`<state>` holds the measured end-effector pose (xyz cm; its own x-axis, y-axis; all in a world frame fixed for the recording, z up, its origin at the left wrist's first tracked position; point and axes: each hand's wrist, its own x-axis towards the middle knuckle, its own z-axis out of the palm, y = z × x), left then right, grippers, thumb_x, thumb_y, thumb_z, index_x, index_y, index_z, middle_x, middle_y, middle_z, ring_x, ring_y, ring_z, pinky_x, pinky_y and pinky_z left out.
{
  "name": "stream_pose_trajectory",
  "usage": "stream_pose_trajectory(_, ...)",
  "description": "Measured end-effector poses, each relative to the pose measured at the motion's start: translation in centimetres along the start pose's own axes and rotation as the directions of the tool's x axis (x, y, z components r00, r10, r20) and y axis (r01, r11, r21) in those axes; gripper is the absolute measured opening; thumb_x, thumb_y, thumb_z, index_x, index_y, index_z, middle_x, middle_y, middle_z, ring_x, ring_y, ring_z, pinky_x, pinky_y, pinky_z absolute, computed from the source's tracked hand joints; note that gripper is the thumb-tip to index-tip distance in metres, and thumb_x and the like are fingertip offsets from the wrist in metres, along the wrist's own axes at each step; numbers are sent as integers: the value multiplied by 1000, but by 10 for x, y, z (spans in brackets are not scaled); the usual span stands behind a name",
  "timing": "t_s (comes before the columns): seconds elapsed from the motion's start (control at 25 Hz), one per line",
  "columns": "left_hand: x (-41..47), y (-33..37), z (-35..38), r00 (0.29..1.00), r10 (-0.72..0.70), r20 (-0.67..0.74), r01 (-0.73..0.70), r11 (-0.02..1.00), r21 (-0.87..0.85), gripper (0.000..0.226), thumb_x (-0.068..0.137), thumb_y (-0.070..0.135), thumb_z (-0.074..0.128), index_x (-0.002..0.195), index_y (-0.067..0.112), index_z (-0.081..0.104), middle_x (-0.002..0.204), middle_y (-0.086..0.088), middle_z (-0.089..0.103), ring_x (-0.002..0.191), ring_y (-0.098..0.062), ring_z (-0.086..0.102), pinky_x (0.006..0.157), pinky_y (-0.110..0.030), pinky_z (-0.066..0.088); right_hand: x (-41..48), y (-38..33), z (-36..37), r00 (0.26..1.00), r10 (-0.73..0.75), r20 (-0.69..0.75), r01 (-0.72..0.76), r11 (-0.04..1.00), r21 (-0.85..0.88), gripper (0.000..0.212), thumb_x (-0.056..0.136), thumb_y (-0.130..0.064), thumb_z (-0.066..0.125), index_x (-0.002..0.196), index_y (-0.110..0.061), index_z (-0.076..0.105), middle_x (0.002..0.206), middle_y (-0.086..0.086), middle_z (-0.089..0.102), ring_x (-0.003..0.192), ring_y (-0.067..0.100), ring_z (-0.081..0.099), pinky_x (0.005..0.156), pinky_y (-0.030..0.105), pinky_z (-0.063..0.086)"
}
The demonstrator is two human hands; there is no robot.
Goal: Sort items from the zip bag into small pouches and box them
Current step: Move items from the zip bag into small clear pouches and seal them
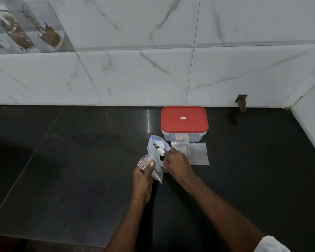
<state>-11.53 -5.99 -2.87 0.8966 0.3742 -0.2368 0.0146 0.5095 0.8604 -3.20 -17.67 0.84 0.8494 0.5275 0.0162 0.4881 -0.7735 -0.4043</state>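
Note:
A clear zip bag (155, 145) with small items inside stands open on the black counter. My left hand (144, 176) holds a small clear pouch (149, 166) just in front of it. My right hand (177, 163) pinches a white round item (160, 151) at the zip bag's mouth. Behind them sits a clear plastic box (185, 136) with its red lid (184, 119) closed. Two flat clear pouches (193, 151) lie on the counter in front of the box, to the right of my right hand.
The black stone counter (80, 160) ends at a white marble-tiled wall (153, 70) behind and a side wall at the far right. A small hole in the wall (241, 101) is behind the box to the right.

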Motion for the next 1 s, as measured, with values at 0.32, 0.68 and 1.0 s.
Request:
stream_pose_trajectory(0.32,-1,-3,4,998,-38,-52,30,988,-152,36,93,16,65,123,-4,63,120,-30,66,108,-40,65,97,-49,53,1,-2,-2,991,130,-24,-119,955,270,12,82,-8,62,81,-3,73,77,9,68,67,21,63,62,32,51)
stream_pose_trajectory(0.68,-6,1,-6,989,52,-136,-7,950,312,27,92,19,73,117,10,69,109,-11,76,103,-26,73,88,-40,57,0,8,-27,856,514,59,-366,521,771,12,80,3,63,77,-3,73,52,11,66,41,18,63,45,28,55)
stream_pose_trajectory(1.0,10,20,5,983,44,-181,67,823,564,32,81,19,84,109,18,67,97,3,76,85,-9,74,64,-13,53,-19,-6,-28,919,121,-375,128,809,573,15,82,-7,64,90,-10,75,67,-4,62,53,7,57,56,18,51)
